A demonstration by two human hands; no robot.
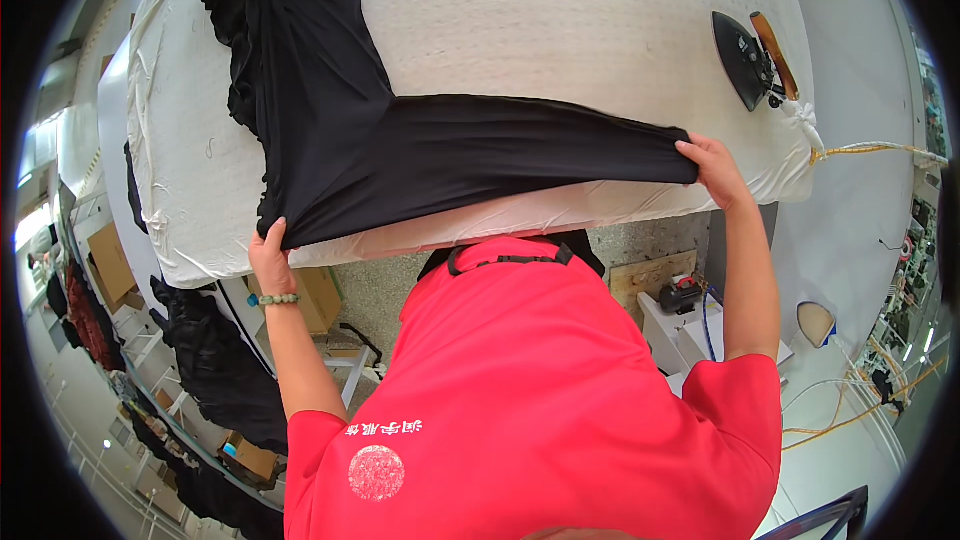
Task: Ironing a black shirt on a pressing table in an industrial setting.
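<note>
A black garment (320, 90) with gathered ruffles along its left side lies on the white padded ironing table (560, 30). One long sleeve (500, 145) stretches across the near edge toward the right. At the near left corner of the cloth, my left hand (272, 265) is closed, thumb on top, pinching the black fabric. My right hand (715, 170) grips the narrow sleeve end on the right, its fingers partly hidden under the cloth. Between the two hands the fabric looks taut, with faint creases. Far right on the table rests an iron (742, 60) with a wooden handle.
A yellow-and-white cord (870, 148) runs off the table's right corner. Black clothes (215, 370) hang at the lower left, near cardboard boxes (318, 300). Under the table's right side sits a small dark motor (682, 295).
</note>
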